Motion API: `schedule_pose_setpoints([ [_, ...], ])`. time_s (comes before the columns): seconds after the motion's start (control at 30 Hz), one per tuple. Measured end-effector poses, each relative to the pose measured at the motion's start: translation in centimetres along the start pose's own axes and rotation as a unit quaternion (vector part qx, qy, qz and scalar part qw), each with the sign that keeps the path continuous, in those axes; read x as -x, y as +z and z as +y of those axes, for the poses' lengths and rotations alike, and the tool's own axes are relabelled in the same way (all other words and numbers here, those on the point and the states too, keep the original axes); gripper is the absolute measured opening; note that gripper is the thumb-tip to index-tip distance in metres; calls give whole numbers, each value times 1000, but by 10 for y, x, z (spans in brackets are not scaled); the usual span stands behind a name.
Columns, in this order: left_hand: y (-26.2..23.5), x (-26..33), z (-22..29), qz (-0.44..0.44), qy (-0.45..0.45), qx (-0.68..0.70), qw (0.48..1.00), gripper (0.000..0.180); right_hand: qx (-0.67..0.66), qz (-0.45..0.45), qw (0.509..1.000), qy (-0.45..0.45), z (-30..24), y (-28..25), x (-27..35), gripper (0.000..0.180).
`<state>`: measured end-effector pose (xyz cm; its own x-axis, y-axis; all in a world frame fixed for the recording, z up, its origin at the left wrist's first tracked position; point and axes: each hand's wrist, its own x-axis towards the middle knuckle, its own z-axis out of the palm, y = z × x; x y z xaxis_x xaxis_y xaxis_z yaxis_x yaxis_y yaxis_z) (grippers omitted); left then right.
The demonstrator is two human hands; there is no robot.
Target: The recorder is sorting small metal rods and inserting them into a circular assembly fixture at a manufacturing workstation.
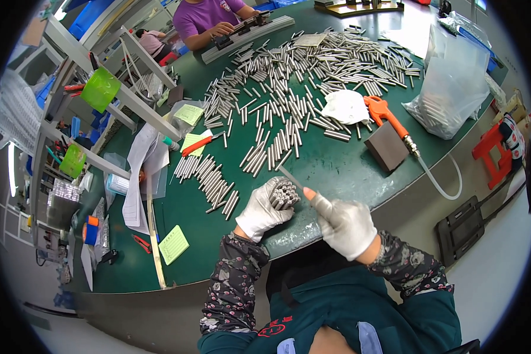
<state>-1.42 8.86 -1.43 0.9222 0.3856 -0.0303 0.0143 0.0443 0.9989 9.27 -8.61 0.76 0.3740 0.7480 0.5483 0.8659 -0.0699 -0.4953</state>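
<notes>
A bundle of short metal rods (285,195), their round ends facing up, is wrapped in the white-gloved fingers of my left hand (261,210). In my right hand (348,227), also gloved with a bare thumb tip, is a slim flat metal file (291,177). Its far end points up and left, just beyond the bundle; whether it touches the rods I cannot tell. A loose row of metal rods (209,180) lies left of my left hand. Farther off, a broad heap of the same rods (330,62) spreads over the green table (330,167).
An orange air gun (386,115) with a hose, a brown block (387,146) and a white cloth (344,107) lie at right, near a clear plastic bag (451,82). An orange-handled knife (200,144) and shelving (124,97) are at left. A co-worker (206,20) sits across the table.
</notes>
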Motion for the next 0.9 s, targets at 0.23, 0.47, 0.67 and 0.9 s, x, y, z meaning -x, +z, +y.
schedule_pose_setpoints([
  [0.23,9,-1,-4,35,34,-89,995,46,84,-64,994,22,-14,8,-1,58],
  [0.47,12,-1,-5,66,48,-93,992,43,58,-25,998,17,-17,-4,1,57],
  [0.67,19,-1,6,69,51,-153,984,42,109,-52,992,36,-9,18,-6,56],
  [0.9,15,-2,-5,81,46,-91,991,43,93,-72,993,27,-21,0,4,56],
])
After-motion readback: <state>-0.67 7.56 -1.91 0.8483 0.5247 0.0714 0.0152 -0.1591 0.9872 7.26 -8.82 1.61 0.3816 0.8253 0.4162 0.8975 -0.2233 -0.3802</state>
